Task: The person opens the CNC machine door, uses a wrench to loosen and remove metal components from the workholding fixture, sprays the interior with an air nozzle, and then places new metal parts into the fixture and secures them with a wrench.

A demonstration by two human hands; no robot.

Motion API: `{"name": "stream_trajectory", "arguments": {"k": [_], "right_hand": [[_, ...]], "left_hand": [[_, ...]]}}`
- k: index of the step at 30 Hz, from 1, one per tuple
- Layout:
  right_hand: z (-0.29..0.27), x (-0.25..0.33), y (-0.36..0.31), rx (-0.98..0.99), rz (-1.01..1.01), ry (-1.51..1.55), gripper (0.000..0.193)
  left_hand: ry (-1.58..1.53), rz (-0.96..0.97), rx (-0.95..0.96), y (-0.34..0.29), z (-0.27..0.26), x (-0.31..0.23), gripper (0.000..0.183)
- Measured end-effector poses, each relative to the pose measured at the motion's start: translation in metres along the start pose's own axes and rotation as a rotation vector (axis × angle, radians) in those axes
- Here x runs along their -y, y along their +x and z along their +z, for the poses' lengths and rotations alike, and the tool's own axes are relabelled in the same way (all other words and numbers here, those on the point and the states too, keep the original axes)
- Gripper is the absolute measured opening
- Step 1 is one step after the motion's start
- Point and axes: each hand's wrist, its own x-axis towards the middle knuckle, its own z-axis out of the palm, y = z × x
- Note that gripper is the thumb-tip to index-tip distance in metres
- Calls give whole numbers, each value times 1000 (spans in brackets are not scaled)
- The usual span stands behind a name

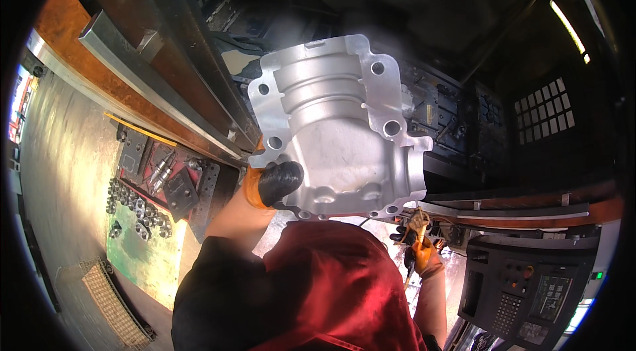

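A large silver cast-metal housing (338, 126) with bolt holes around its flange is raised in front of me, before the dark inside of a machine. My left hand (273, 182), in an orange and black glove, grips its lower left edge. My right hand (419, 248), gloved the same way, is low at the right, below the casting, shut on a thin dark tool with a cable or cord beside it. My red top fills the lower middle.
The machine's control panel (530, 288) with keypad and screen stands at lower right. At left, a green tray (142, 245) holds several metal tool holders (136, 208). A metal grate (112, 301) lies on the floor. The machine's door rail (152, 79) runs diagonally at upper left.
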Motion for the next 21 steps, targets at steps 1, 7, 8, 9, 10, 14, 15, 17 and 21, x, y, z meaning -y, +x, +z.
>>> {"name": "stream_trajectory", "arguments": {"k": [1,7,8,9,10,14,15,17,21], "right_hand": [[0,0,-2,5,5,-12,30],[2,-3,-10,2,-136,210,34],[-6,-9,-7,-49,-216,157,35],[-14,-14,-3,-103,-292,96,36],[-13,17,-13,0,-214,198,67],[17,99,-11,212,-450,137,40],[27,115,-7,303,-402,-64,33],[44,128,-6,405,-269,-117,19],[36,118,-18,371,-183,-608,21]], "left_hand": [[5,-5,-6,0,0,0,55],[146,-23,-107,15,-12,8,56],[211,-24,-136,22,-17,8,56],[341,-17,-189,32,-29,7,57],[562,6,-244,39,-49,6,57],[489,-3,-289,90,-84,5,46],[617,16,-309,95,-110,-2,52],[648,-7,-361,108,-173,-19,51],[710,52,-502,120,-178,-28,45]]}}
